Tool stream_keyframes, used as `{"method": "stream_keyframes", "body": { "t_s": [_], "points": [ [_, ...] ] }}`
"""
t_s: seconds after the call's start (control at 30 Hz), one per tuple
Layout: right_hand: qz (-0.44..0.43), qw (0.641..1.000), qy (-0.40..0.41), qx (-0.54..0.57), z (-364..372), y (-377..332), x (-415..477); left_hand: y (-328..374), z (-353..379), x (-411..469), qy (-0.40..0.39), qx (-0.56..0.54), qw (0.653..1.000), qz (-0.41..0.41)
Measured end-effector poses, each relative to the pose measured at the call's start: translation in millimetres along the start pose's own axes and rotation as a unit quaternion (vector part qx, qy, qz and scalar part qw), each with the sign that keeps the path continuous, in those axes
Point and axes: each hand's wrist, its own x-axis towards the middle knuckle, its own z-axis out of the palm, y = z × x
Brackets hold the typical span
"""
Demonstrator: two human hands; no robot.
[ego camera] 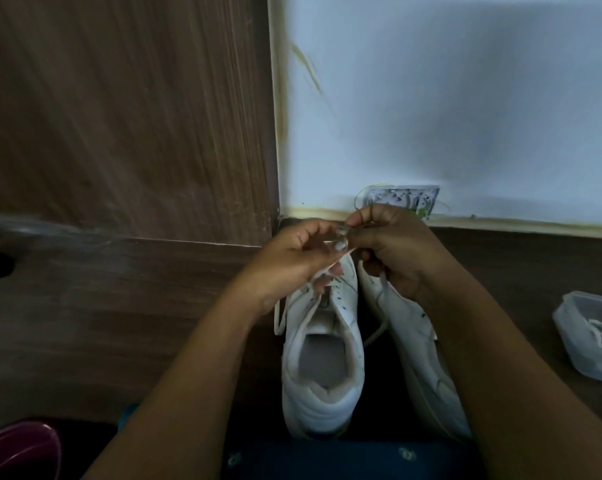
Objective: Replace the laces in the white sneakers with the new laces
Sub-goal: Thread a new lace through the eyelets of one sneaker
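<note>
Both hands meet above the toes of the white sneakers. My left hand (pixel 292 261) pinches the white lace (pixel 375 331) between thumb and fingertips, and my right hand (pixel 400 251) curls round the same lace, fingertips touching the left ones. From here I see strands drop to the eyelets of the left sneaker (pixel 322 362), which stands upright with its opening facing me. The right sneaker (pixel 422 344) lies just beside it, tipped onto its side. Both rest on a brown wood-grain surface (pixel 119 306) near the white wall (pixel 465 98). A clear plastic box (pixel 590 337) holding white laces sits well to the right, and a small packet (pixel 401 199) leans against the wall.
</note>
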Motion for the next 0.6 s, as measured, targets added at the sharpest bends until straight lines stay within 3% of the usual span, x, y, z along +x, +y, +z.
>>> {"method": "stream_keyframes", "body": {
  "t_s": [0.1, 0.17, 0.23, 0.3, 0.47, 0.6],
  "points": [
    [-0.009, 1.000, -0.007, -0.024, -12, -2, -1, -3, -7, 1, 0.061, 0.026, 0.998, -0.011],
    [-0.020, 0.989, -0.025, -0.145, -23, -5, -5, 0, -14, 2, 0.115, -0.098, 0.988, -0.023],
    [-0.013, 0.967, -0.062, -0.247, -32, -7, -9, 5, -19, 2, 0.131, -0.262, 0.956, -0.006],
    [0.006, 0.954, -0.104, -0.282, -36, -9, -10, 5, -22, 2, 0.131, -0.315, 0.940, 0.018],
    [-0.030, 0.945, -0.018, -0.325, -37, -5, -5, 4, -20, 0, 0.081, -0.227, 0.969, 0.053],
    [-0.019, 0.989, -0.074, -0.126, -24, -10, -10, 4, -17, 0, 0.053, -0.089, 0.994, 0.043]
  ]
}}
